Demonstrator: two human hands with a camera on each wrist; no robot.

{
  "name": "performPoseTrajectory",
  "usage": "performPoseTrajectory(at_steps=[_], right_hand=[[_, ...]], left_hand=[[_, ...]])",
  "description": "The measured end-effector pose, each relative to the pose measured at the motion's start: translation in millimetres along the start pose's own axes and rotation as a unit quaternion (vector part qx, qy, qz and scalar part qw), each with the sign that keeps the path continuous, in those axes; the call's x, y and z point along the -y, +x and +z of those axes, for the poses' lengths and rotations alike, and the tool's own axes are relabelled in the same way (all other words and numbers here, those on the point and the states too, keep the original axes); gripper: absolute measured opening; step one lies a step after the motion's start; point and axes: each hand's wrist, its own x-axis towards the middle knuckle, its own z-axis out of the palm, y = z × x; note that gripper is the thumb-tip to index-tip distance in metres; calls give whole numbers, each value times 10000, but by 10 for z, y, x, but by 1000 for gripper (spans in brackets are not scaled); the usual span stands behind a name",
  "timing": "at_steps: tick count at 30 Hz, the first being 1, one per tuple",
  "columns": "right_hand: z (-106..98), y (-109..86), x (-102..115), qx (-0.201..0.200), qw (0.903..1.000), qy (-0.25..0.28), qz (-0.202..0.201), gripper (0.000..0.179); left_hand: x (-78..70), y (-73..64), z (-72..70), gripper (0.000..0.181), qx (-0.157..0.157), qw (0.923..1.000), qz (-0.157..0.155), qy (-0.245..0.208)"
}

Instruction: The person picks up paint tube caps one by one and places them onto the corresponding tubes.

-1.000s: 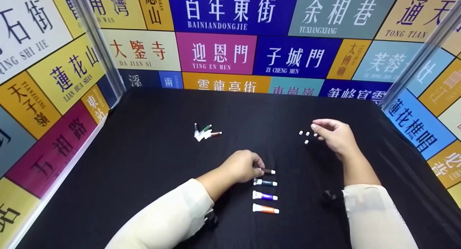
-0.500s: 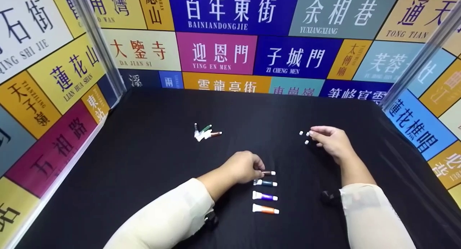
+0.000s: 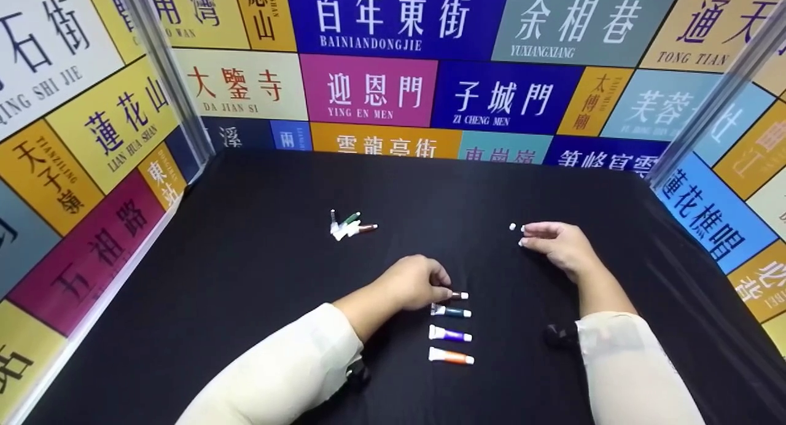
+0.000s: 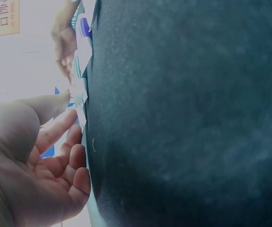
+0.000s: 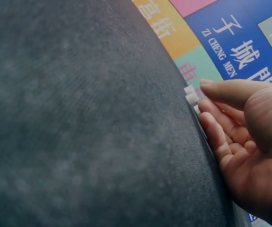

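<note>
In the head view my left hand [image 3: 414, 284] is beside a brown paint tube [image 3: 460, 295], hiding its left end. Its thumb and index fingertip stand apart in the left wrist view. Below that tube lie a dark green tube [image 3: 451, 311], a purple tube [image 3: 451, 333] and an orange tube [image 3: 452, 356], in a column with white caps to the right. My right hand [image 3: 562, 247] reaches toward small white caps [image 3: 512, 226]. The right wrist view shows its thumb apart from the index finger, the caps [image 5: 192, 98] just beyond the fingertips.
Behind my left hand lies a small pile of tubes [image 3: 350, 227], among them a green and a dark red one. Black cloth [image 3: 245, 277] covers the table. Panels with large printed characters [image 3: 368, 90] stand along the back and both sides.
My right hand has moved left and slightly nearer, over the white caps; fewer caps show now. The brown tube lies a little lower, and my left hand has barely moved.
</note>
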Motion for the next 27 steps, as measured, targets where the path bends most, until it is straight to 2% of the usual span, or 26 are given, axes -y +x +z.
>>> performPoseTrajectory(at_steps=[7, 13, 23, 27], right_hand=[[13, 16, -38, -43, 9973, -699, -200, 46], [44, 21, -28, -14, 9901, -1342, -409, 38], [69, 26, -35, -57, 9732, -2100, -929, 24], [69, 16, -39, -92, 9733, -2102, -913, 23]], left_hand=[[15, 14, -63, 16, -56, 9997, -14, -221], [48, 42, -108, 21, -125, 9968, -170, -775], [155, 62, -181, 25, -537, 9926, -119, -1079], [280, 84, -238, 26, -779, 9895, -254, -1188]])
